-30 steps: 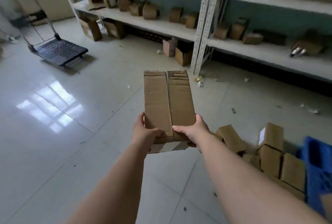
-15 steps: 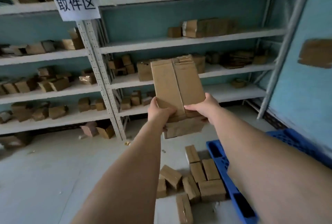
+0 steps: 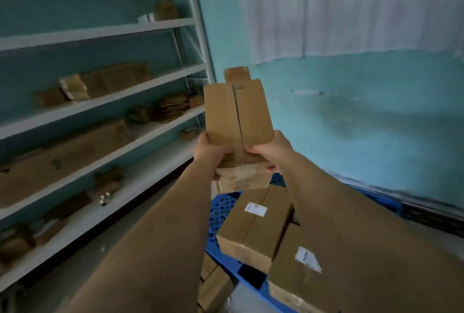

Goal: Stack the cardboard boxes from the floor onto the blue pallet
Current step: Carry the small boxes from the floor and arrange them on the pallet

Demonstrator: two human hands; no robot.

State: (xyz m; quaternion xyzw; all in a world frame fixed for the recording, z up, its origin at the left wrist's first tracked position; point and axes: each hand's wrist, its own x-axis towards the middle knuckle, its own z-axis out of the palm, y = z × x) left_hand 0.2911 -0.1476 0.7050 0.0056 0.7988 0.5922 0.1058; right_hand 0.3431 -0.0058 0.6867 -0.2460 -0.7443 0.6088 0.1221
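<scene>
The view had swung right from the shelves to the blue pallet [image 3: 221,208]. Both hands [image 3: 270,150], left [image 3: 209,153], were clamped on a cardboard box [image 3: 237,115] carried above stacked boxes [image 3: 253,224]; lowering, seemingly, came next.

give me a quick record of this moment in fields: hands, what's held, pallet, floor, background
left hand: grips the near end of the held box, left side
right hand: grips the same end, right side
held box: cardboard, raised in the air above the pallet
pallet: blue, two labelled boxes already on it
floor boxes: some beside the pallet
background: shelves with cardboard, left
</scene>
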